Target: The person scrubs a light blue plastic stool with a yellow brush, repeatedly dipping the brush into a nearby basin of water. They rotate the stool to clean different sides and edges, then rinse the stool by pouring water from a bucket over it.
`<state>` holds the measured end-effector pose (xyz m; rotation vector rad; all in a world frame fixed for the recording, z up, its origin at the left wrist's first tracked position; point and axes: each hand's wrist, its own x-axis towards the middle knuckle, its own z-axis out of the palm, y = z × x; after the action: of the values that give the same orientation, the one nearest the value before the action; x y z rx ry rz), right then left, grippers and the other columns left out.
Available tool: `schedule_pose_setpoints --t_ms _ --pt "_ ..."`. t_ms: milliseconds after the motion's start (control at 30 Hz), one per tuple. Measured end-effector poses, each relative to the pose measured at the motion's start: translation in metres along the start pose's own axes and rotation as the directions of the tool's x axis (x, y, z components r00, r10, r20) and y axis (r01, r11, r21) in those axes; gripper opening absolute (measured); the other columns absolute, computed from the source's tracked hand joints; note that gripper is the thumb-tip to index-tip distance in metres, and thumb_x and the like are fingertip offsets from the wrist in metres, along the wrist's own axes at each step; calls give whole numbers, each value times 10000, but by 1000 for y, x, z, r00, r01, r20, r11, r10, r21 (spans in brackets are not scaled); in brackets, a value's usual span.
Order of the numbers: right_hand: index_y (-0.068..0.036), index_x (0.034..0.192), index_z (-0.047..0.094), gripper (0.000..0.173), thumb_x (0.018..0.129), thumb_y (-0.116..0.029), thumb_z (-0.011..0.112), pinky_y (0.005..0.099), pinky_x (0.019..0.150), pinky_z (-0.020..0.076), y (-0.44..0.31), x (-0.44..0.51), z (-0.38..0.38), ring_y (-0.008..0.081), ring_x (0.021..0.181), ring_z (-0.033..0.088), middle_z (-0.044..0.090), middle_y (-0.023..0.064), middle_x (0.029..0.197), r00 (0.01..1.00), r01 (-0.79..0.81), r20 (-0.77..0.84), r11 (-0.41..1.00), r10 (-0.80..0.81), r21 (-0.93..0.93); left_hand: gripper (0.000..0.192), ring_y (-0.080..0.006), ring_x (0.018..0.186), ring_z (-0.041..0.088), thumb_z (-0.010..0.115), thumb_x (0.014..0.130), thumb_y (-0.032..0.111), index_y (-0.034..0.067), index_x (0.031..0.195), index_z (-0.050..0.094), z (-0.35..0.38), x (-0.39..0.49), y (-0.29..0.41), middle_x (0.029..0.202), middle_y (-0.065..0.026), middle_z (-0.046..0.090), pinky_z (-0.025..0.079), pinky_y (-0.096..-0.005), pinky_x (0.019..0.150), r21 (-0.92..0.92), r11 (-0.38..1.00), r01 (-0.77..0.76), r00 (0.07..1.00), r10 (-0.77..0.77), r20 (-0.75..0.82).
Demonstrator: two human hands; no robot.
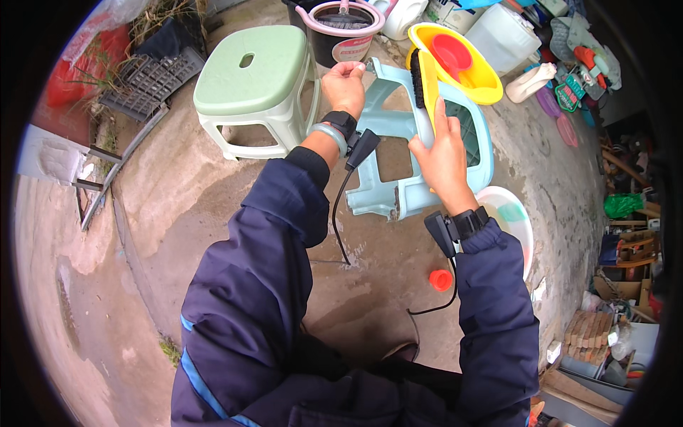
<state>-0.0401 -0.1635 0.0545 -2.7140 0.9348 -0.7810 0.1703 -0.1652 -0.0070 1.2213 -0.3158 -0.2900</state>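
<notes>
A light-blue plastic stool (416, 184) lies on its side on the wet concrete, its legs towards the left. My left hand (344, 88) is at the far leg's end, its fingers curled and apparently pinching the edge; the contact is partly hidden. My right hand (445, 155) grips the yellow handle of a scrubbing brush (428, 80). The brush points away from me over the stool, with its black bristles facing left. Left of the blue stool, a plastic stool with a green seat (251, 69) and white legs stands upright.
Behind the stools are a black bucket (341, 48) with a pink rim and a yellow basin (488, 96) holding a red scoop (451, 52). A pale basin (525, 229) sits by my right wrist. A red cap (441, 279) lies on the floor. Cables hang from both wrist devices.
</notes>
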Motion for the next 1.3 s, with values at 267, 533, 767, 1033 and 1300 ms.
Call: schedule_pose_setpoints --t_ms 267,533,767,1033,1300 --pt "-4 1449 254 833 746 -191 661 433 741 521 -2 0 -1 392 861 609 481 218 1071 999 -35 25 999 35 -1 102 -136 743 637 584 892 -13 -27 985 625 -16 4 4 873 -101 664 538 -218 683 -291 946 145 989 -136 49" --pt "-5 1449 256 837 743 -195 663 427 739 520 0 0 1 391 857 609 481 218 1062 999 -25 19 1000 25 1 95 -80 692 560 727 809 75 13 878 708 -1 -7 12 789 -7 664 468 -242 653 -17 1000 16 1000 -17 -13" --pt "0 1448 259 837 741 -193 665 430 735 520 0 1 1 390 835 612 483 215 1062 1000 -16 17 1000 16 -3 130 -138 659 621 712 808 103 -6 840 647 -6 14 4 770 -67 664 504 -314 630 454 813 -364 930 345 128" --pt "-2 1451 252 844 740 -195 665 434 737 520 1 1 1 391 848 615 484 213 1067 1000 -10 15 1000 10 -17 103 -119 750 641 617 895 35 -27 977 628 -23 -3 23 874 -68 669 534 -232 703 -85 996 -10 956 34 290" --pt "-14 1455 250 852 741 -211 670 420 738 518 1 1 1 374 864 614 482 203 1075 999 -29 32 999 29 -17 67 -111 654 643 637 857 3 -54 871 669 -13 -25 42 765 -77 679 531 -228 618 -98 995 -6 981 25 191"
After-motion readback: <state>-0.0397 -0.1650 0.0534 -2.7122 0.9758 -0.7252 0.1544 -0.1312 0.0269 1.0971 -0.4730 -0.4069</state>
